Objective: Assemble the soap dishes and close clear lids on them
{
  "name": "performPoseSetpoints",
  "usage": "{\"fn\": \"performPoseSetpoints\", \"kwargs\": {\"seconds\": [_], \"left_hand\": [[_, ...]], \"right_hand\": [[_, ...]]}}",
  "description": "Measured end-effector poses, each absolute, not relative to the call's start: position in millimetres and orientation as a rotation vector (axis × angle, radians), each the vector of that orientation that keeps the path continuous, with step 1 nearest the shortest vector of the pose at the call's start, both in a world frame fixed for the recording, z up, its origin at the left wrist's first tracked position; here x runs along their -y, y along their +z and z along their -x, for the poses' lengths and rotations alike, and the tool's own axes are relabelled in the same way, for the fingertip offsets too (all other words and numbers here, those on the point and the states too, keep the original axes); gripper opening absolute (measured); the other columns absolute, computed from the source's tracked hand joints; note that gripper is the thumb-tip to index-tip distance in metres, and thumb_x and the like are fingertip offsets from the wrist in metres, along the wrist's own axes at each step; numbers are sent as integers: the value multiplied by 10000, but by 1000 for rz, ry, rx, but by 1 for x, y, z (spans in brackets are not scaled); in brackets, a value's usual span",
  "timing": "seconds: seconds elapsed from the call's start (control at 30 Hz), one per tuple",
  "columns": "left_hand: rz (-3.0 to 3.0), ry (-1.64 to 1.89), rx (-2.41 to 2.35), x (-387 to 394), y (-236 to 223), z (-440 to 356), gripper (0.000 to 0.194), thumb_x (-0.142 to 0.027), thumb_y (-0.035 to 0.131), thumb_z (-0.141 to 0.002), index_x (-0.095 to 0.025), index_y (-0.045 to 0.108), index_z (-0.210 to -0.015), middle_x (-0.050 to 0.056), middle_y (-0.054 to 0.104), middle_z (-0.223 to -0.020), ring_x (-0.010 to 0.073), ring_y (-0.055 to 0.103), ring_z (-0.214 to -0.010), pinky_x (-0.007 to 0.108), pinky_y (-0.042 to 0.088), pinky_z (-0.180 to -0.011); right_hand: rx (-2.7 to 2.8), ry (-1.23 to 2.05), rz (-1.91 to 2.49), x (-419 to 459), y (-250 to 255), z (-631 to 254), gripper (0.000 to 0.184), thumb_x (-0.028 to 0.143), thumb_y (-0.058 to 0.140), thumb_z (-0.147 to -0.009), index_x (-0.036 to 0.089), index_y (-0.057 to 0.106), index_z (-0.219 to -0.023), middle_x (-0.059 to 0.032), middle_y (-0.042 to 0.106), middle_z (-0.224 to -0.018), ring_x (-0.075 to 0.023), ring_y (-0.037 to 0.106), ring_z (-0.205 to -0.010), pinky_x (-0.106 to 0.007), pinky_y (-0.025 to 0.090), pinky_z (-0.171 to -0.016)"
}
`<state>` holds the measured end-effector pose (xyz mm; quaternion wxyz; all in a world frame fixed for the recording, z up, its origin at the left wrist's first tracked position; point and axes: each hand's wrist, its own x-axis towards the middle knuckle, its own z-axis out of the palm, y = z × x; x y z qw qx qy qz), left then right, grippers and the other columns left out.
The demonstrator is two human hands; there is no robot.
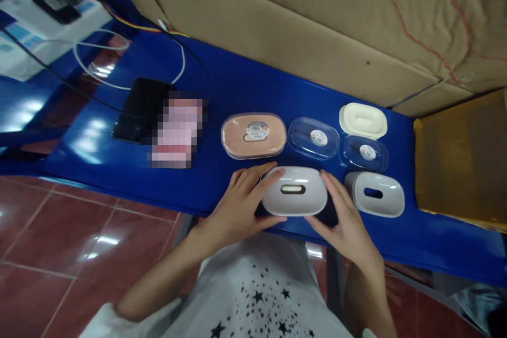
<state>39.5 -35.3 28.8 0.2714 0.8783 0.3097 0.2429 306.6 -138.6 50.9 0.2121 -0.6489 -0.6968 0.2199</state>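
Observation:
Both my hands grip a white oval box (295, 191) with a slot in its top, near the front edge of the blue table (237, 90). My left hand (241, 203) wraps its left end and my right hand (340, 216) wraps its right end. Behind it lie a pink oval container (253, 135) under a clear lid and a clear oval lid (313, 138). To the right sit a second white slotted box (375, 194), another clear lid (364, 153) and a cream tray (363, 121).
A black device (138, 111) with cables lies at the left, beside a blurred pink patch. A yellow-brown bag (459, 163) stands at the right end. Cardboard (317, 26) backs the table. Red floor tiles (59, 243) show below.

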Motion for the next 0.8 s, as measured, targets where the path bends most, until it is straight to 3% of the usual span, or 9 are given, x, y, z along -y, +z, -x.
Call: {"fn": "performPoseSetpoints", "kwargs": {"seconds": [0.13, 0.5, 0.8], "left_hand": [[-2380, 650, -835, 35, 29, -41, 940, -427, 814, -962, -312, 254, -1709, 180, 503, -1625, 385, 507, -1472, 546, 441, -1157], [-2331, 576, -823, 26, 29, -42, 942, -567, 768, -971, -306, 246, -1711, 172, 519, -1609, 382, 509, -1472, 549, 418, -1177], [-2360, 576, -811, 32, 30, -38, 915, -497, 813, -956, -284, 300, -1683, 191, 517, -1612, 382, 516, -1465, 539, 415, -1164]], "right_hand": [[1954, 595, 1795, 135, 51, -309, 892, 395, 685, -1027, 350, 165, -1750, -147, 409, -1737, -393, 435, -1584, -666, 478, -1228], [1977, 619, 1829, 129, 52, -311, 906, 436, 700, -1011, 357, 180, -1749, -142, 444, -1717, -407, 465, -1561, -687, 491, -1205], [1973, 584, 1813, 137, 51, -307, 922, 416, 725, -1003, 365, 183, -1748, -151, 430, -1710, -409, 476, -1547, -682, 490, -1211]]}}
